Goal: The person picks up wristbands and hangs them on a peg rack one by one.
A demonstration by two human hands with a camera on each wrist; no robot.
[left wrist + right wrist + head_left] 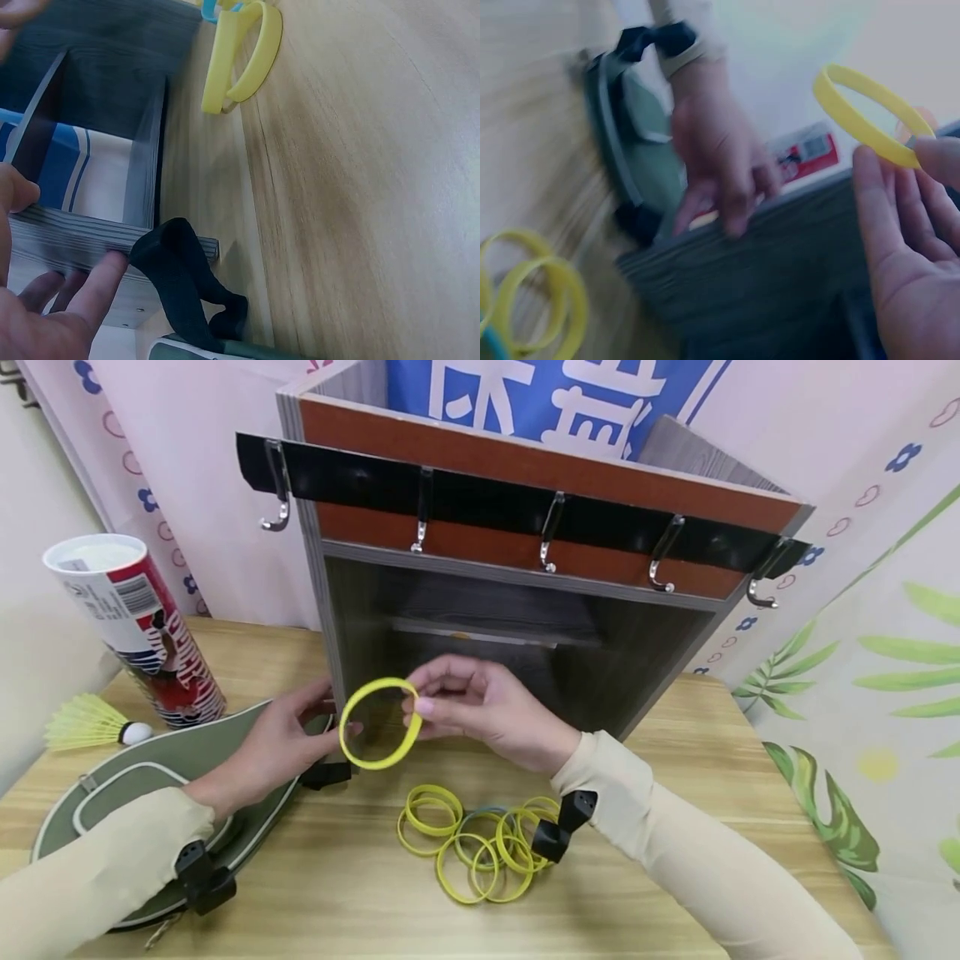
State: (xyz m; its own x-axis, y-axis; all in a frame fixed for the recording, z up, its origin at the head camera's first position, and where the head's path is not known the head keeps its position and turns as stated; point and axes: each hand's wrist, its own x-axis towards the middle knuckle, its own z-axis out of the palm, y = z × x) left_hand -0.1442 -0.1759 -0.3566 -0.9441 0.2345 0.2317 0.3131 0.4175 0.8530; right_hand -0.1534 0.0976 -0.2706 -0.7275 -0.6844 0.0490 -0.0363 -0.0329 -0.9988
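A yellow wristband (347, 745), a thin round loop, is pinched between the thumb and fingers of my right hand (495, 706), in front of the opening of a grey wooden shelf unit (637, 652). My left hand (273, 747) grips the unit's left side panel (82, 232), with the thumb on the inner face and fingers along the outer one. Below my right hand, several more yellow wristbands (467, 870) lie in a loose heap on the table, with a bluish-green wristband (480, 814) among them. A black rail with hooks (480, 497) runs across the unit's brown front.
A green racket bag (247, 827) with a black strap (176, 277) lies left of the unit, partly under my left arm. Behind it a tall printed tube (161, 643) stands upright, and a yellow shuttlecock (93, 725) lies beside it. Printed curtains hang behind the wooden table (337, 893).
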